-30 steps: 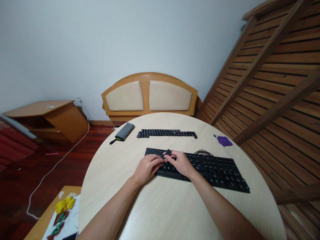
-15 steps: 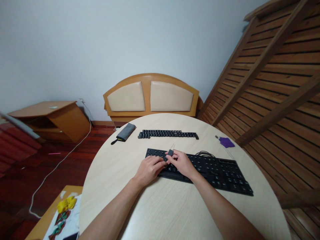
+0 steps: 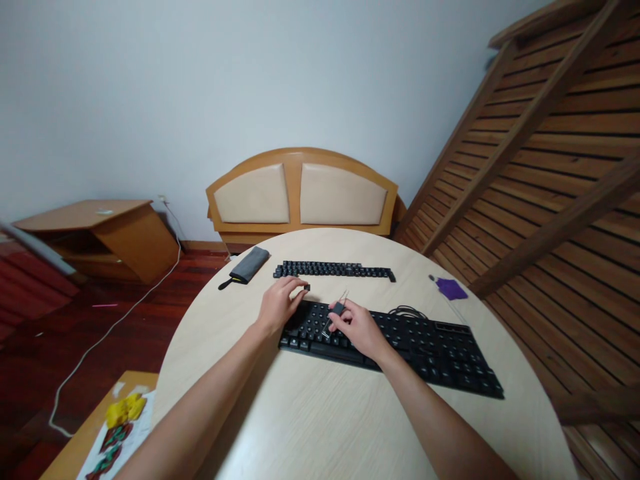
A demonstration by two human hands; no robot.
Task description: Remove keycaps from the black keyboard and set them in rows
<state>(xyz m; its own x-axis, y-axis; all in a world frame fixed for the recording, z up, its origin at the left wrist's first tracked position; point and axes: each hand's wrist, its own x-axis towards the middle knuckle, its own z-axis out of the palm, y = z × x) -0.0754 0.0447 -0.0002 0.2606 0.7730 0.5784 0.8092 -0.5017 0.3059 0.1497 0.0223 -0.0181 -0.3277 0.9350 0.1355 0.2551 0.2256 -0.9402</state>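
A black keyboard lies slantwise on the round table, many of its upper key spots without caps. My left hand is just above the table past the keyboard's left end, thumb and finger pinching a small black keycap. My right hand is over the middle of the keyboard and grips a keycap puller with a dark handle and thin wire ends. Removed keycaps stand in rows beyond the keyboard, apart from both hands.
A grey pouch rests at the table's left back, a purple cloth at its right. The keyboard's coiled cable lies behind it. Wooden slats lean close on the right. A low stand with yellow gloves is at lower left.
My left hand has moved left and away from the keyboard with a keycap in its fingers. My right hand stays over the keys with the puller.
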